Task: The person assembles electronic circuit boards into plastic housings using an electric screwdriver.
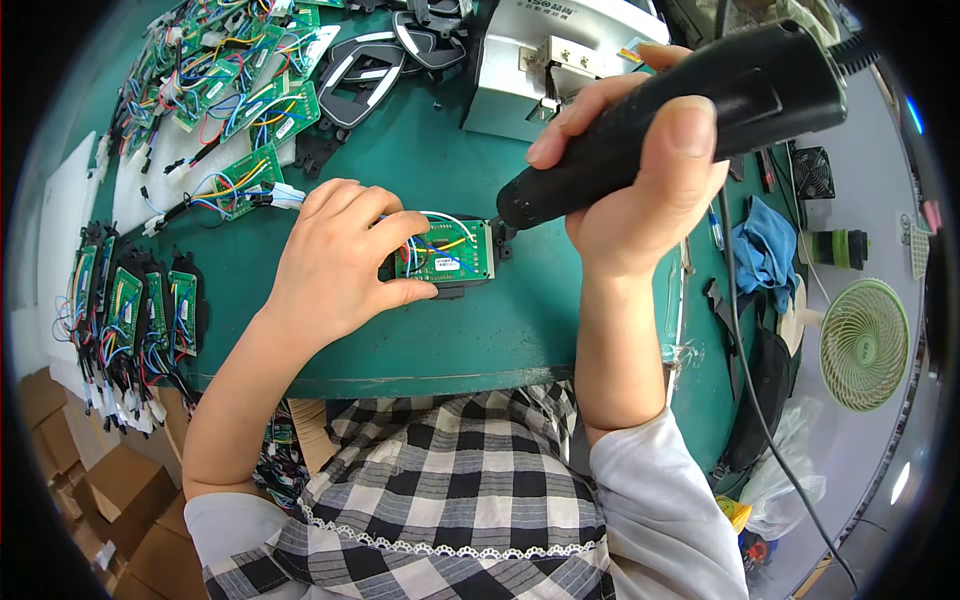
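Observation:
My left hand (335,255) grips the left end of a green circuit board (468,262) with fingers and thumb, close above the table. White, yellow, blue and red wires cross the board. A black plastic part (505,246) shows at its right end, its form mostly hidden. My right hand (640,200) is wrapped round a thick black electric screwdriver (720,105), held slanting with its cable leaving at the upper right. The tool's nose is at the board's right end; whether the bit touches a screw I cannot make out.
Wired green boards (215,85) lie heaped at the back left. More boards (130,300) stand in a row at the left edge. Black plastic frames (365,80) and a metal box-shaped machine (500,75) are at the back. A blue cloth (765,245) and green fan (865,345) are at right.

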`<state>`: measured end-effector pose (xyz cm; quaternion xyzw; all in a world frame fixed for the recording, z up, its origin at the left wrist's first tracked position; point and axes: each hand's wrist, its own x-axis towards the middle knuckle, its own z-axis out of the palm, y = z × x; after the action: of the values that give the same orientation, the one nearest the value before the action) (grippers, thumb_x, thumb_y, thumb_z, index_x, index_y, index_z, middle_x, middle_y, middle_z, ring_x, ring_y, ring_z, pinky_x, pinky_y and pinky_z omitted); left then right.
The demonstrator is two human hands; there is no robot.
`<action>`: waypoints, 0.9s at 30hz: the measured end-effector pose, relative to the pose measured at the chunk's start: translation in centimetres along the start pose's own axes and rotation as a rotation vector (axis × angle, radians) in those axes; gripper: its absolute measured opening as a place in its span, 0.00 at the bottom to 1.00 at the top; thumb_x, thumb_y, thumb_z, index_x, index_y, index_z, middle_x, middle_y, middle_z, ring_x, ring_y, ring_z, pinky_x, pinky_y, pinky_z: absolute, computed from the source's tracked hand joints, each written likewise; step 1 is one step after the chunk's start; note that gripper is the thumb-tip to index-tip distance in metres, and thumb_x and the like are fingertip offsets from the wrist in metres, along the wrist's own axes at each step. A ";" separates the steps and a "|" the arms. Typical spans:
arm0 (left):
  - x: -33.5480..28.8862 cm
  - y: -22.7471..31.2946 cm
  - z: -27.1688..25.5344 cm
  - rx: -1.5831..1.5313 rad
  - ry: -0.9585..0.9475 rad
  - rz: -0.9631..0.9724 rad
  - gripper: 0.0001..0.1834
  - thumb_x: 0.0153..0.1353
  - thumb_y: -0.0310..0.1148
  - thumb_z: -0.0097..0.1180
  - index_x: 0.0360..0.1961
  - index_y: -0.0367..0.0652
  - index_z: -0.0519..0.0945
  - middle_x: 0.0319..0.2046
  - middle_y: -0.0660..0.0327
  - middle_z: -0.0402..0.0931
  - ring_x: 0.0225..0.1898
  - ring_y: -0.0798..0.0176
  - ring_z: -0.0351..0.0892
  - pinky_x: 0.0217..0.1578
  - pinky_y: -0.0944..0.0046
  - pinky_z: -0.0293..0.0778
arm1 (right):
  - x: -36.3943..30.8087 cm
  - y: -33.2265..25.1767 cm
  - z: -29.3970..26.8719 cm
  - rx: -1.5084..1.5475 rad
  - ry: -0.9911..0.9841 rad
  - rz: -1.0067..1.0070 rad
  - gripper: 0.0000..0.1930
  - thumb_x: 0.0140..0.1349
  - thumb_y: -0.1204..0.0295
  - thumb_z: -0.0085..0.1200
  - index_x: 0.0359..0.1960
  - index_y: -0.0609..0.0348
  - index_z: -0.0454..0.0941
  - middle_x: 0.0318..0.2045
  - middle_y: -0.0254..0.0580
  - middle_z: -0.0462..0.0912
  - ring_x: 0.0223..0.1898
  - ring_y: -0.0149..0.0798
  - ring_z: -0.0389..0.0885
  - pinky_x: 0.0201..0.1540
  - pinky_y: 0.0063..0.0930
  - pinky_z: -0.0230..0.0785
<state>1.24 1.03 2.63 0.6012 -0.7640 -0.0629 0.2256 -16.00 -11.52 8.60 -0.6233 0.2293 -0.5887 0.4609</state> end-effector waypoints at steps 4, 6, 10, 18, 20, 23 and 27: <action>-0.2 -0.1 0.3 -0.032 -0.008 -0.024 0.30 0.36 0.46 0.75 0.42 0.46 0.82 0.39 0.62 0.76 0.46 0.53 0.75 0.55 0.51 0.66 | -0.1 0.9 0.6 0.016 -0.067 -0.119 0.37 0.62 0.43 0.54 0.50 0.72 0.63 0.19 0.50 0.76 0.13 0.38 0.75 0.16 0.26 0.69; -0.1 0.0 0.3 -0.040 -0.001 -0.020 0.30 0.36 0.46 0.75 0.42 0.46 0.82 0.40 0.61 0.76 0.47 0.52 0.75 0.55 0.51 0.66 | -0.3 0.9 0.8 -0.011 -0.050 -0.106 0.37 0.62 0.43 0.54 0.50 0.72 0.64 0.19 0.50 0.77 0.13 0.38 0.75 0.16 0.26 0.69; -0.1 -0.1 0.5 -0.075 0.013 -0.029 0.28 0.38 0.44 0.76 0.41 0.46 0.82 0.39 0.61 0.76 0.47 0.52 0.75 0.54 0.53 0.68 | -0.2 1.8 1.1 -0.042 -0.115 -0.160 0.37 0.60 0.43 0.56 0.48 0.73 0.66 0.18 0.45 0.77 0.14 0.34 0.76 0.16 0.23 0.66; -0.4 0.0 1.0 -0.114 0.035 -0.052 0.27 0.38 0.43 0.76 0.41 0.45 0.82 0.39 0.60 0.75 0.45 0.53 0.76 0.52 0.53 0.70 | -0.2 2.3 1.1 -0.009 -0.251 -0.160 0.42 0.59 0.39 0.56 0.50 0.75 0.66 0.18 0.43 0.78 0.14 0.32 0.76 0.16 0.21 0.65; -0.4 0.0 1.0 -0.109 0.029 -0.047 0.26 0.39 0.42 0.76 0.41 0.45 0.82 0.38 0.60 0.75 0.44 0.53 0.76 0.51 0.53 0.70 | -0.1 2.3 0.8 -0.003 -0.262 -0.147 0.42 0.60 0.39 0.54 0.51 0.75 0.65 0.19 0.43 0.78 0.14 0.32 0.76 0.16 0.21 0.65; -0.9 -0.2 1.3 -0.105 0.007 -0.055 0.31 0.37 0.42 0.76 0.45 0.45 0.80 0.42 0.58 0.76 0.46 0.51 0.75 0.52 0.52 0.69 | 0.5 1.5 0.4 -0.039 -0.206 -0.112 0.39 0.65 0.39 0.47 0.51 0.74 0.65 0.19 0.46 0.78 0.13 0.35 0.76 0.15 0.23 0.67; -0.6 0.2 1.5 -0.094 0.062 -0.032 0.34 0.37 0.42 0.77 0.48 0.44 0.78 0.41 0.58 0.76 0.46 0.50 0.76 0.53 0.49 0.68 | 6.1 -0.6 -2.8 -0.072 0.052 -0.338 0.35 0.66 0.38 0.41 0.46 0.64 0.68 0.19 0.51 0.77 0.14 0.42 0.77 0.16 0.33 0.72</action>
<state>0.53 1.42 1.20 0.6035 -0.7433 -0.0838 0.2761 -17.59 -17.20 11.96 -0.6536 0.1538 -0.6651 0.3266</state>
